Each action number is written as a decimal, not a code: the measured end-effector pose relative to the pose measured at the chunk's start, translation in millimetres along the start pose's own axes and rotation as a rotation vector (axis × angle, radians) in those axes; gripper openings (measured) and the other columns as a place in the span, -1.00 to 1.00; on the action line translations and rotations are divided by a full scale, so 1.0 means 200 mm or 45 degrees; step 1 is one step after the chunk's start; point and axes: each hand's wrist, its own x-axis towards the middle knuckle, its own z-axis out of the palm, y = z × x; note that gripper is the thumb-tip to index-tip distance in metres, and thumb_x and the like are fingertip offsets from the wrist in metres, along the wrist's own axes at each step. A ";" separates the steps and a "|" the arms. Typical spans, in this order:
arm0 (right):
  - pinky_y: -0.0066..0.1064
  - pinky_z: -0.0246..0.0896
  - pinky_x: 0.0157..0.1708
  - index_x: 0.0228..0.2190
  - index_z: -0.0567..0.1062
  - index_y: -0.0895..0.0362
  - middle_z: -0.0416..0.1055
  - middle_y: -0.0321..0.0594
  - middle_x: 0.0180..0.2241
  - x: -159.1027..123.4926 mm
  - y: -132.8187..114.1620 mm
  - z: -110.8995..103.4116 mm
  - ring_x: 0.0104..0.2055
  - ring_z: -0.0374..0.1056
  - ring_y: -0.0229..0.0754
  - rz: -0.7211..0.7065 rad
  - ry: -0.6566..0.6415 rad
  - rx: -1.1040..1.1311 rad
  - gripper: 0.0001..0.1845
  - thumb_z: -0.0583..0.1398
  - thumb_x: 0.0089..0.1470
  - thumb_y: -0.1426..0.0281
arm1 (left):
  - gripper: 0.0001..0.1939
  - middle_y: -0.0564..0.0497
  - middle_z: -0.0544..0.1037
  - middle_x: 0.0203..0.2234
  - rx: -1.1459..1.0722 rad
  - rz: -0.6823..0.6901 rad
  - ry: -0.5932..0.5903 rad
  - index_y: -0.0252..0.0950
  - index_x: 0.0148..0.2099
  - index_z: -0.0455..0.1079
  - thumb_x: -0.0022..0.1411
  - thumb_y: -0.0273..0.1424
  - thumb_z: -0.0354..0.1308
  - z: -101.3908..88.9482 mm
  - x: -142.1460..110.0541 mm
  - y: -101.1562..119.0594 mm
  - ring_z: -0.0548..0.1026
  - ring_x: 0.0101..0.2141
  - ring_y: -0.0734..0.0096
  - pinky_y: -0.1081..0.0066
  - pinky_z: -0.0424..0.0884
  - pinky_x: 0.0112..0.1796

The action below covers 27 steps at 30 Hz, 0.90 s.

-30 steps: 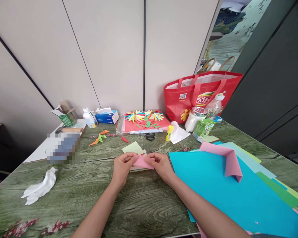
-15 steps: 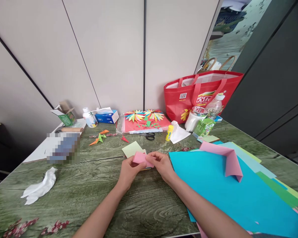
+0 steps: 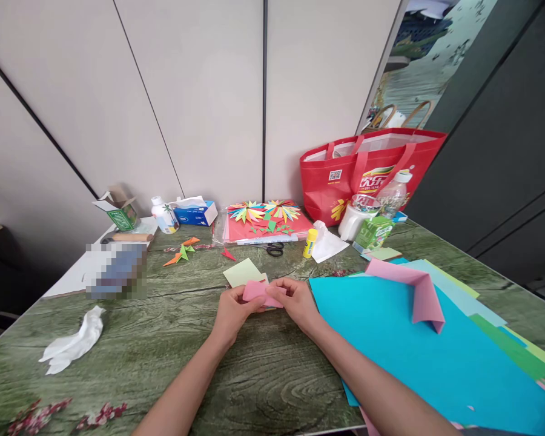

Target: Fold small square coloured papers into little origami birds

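Left hand [image 3: 234,310] and right hand [image 3: 295,303] both pinched shut on the same small pink folded paper [image 3: 260,291], held just above the green wood-grain table [image 3: 172,357], dead centre between the two hands. Fingers curled, thumbs on top; neither hand is open. The left grips the near-left end, the right the far-right end.

Key relation: the paper's long axis runs left-right, slightly tilted, roughly along the line joining the two hands. Neither hand is nearer; they meet on it about evenly. Its top edge points away from the body.

Just behind the hands: a pale green square sheet [image 3: 243,272], touching or overlapping a small stack under the hands; I can't tell how many sheets.

Right of the right forearm: a big cyan sheet [image 3: 390,345] with a tented pink sheet [image 3: 418,290] on it, more coloured sheets fanned underneath.

Further back: scissors [image 3: 274,247], glue stick [image 3: 308,243], paper star pieces on a red stack [image 3: 266,217], red tote bag [image 3: 345,175].

Far left: crumpled white tissue [image 3: 72,347], well apart from the hands.
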 end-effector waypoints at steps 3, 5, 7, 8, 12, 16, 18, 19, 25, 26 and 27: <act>-0.49 0.08 -0.56 -0.56 0.49 0.17 0.38 -0.31 -0.59 0.01 0.01 -0.01 -0.56 0.22 -0.29 0.016 -0.025 -0.030 -0.76 0.22 -0.20 0.22 | -0.75 0.01 0.53 -0.57 0.049 0.074 0.033 -0.37 -0.43 0.48 -0.22 -0.33 0.30 -0.01 0.01 0.02 0.44 -0.53 0.41 0.46 0.39 -0.46; -0.50 0.05 -0.57 -0.58 0.48 0.17 0.36 -0.33 -0.62 0.01 0.01 0.00 -0.58 0.20 -0.30 0.027 -0.048 -0.048 -0.77 0.22 -0.20 0.24 | -0.79 0.03 0.52 -0.60 0.059 0.097 0.066 -0.37 -0.46 0.48 -0.19 -0.33 0.28 -0.02 0.01 0.03 0.42 -0.55 0.44 0.51 0.34 -0.49; -0.50 0.02 -0.58 -0.59 0.47 0.17 0.35 -0.34 -0.63 0.00 0.01 0.00 -0.58 0.18 -0.32 0.030 -0.063 -0.070 -0.79 0.22 -0.20 0.26 | -0.80 0.02 0.51 -0.62 0.055 0.096 0.076 -0.37 -0.48 0.49 -0.18 -0.33 0.28 -0.03 0.01 0.03 0.40 -0.56 0.46 0.52 0.31 -0.51; -0.50 0.02 -0.57 -0.59 0.47 0.17 0.34 -0.35 -0.62 0.00 0.01 0.00 -0.58 0.18 -0.32 0.028 -0.067 -0.077 -0.80 0.22 -0.19 0.27 | -0.80 0.02 0.51 -0.62 0.049 0.090 0.075 -0.38 -0.48 0.49 -0.18 -0.33 0.28 -0.04 0.02 0.03 0.40 -0.57 0.47 0.52 0.30 -0.52; -0.50 0.02 -0.56 -0.58 0.47 0.17 0.34 -0.34 -0.61 0.00 0.00 0.00 -0.57 0.17 -0.31 0.026 -0.086 -0.082 -0.82 0.21 -0.18 0.29 | -0.82 0.01 0.52 -0.62 0.027 0.071 0.079 -0.38 -0.49 0.49 -0.18 -0.34 0.29 -0.04 0.02 0.02 0.38 -0.59 0.50 0.53 0.29 -0.53; -0.50 0.02 -0.55 -0.58 0.46 0.17 0.34 -0.35 -0.61 0.00 0.00 0.00 -0.57 0.17 -0.31 0.023 -0.089 -0.090 -0.83 0.21 -0.17 0.30 | -0.81 0.02 0.51 -0.63 0.006 0.084 0.083 -0.38 -0.51 0.49 -0.21 -0.34 0.30 -0.04 0.02 0.02 0.38 -0.60 0.51 0.54 0.31 -0.54; -0.49 0.02 -0.55 -0.58 0.46 0.18 0.34 -0.34 -0.61 0.00 0.00 0.00 -0.57 0.17 -0.31 0.024 -0.088 -0.100 -0.83 0.20 -0.17 0.31 | -0.78 0.03 0.51 -0.63 -0.019 0.048 0.062 -0.38 -0.49 0.48 -0.21 -0.32 0.30 -0.04 0.02 0.02 0.40 -0.59 0.49 0.51 0.35 -0.54; -0.49 0.02 -0.55 -0.58 0.46 0.19 0.33 -0.34 -0.61 0.00 0.00 0.00 -0.57 0.16 -0.32 0.024 -0.089 -0.107 -0.83 0.20 -0.17 0.31 | -0.76 0.02 0.51 -0.62 -0.029 0.018 0.048 -0.38 -0.48 0.48 -0.22 -0.30 0.30 -0.04 0.01 0.02 0.41 -0.58 0.47 0.47 0.38 -0.53; -0.50 0.03 -0.54 -0.58 0.45 0.20 0.32 -0.33 -0.61 0.00 -0.02 0.00 -0.57 0.16 -0.33 0.013 -0.111 -0.133 -0.82 0.20 -0.16 0.31 | -0.74 0.02 0.50 -0.62 -0.002 -0.057 0.007 -0.40 -0.48 0.47 -0.23 -0.30 0.31 -0.04 0.02 0.02 0.42 -0.56 0.41 0.37 0.44 -0.51; -0.50 0.03 -0.55 -0.58 0.45 0.20 0.32 -0.33 -0.62 0.00 -0.02 0.00 -0.57 0.16 -0.33 0.010 -0.114 -0.134 -0.82 0.20 -0.16 0.31 | -0.74 0.03 0.49 -0.63 -0.001 -0.059 0.017 -0.40 -0.50 0.47 -0.24 -0.29 0.31 -0.04 0.02 0.02 0.41 -0.57 0.42 0.37 0.43 -0.51; -0.50 0.04 -0.55 -0.58 0.45 0.20 0.32 -0.34 -0.62 0.00 -0.02 0.00 -0.57 0.17 -0.33 0.006 -0.116 -0.136 -0.81 0.20 -0.16 0.30 | -0.74 0.04 0.49 -0.65 0.003 -0.057 0.031 -0.40 -0.52 0.46 -0.24 -0.28 0.31 -0.04 0.02 0.01 0.41 -0.59 0.43 0.39 0.42 -0.51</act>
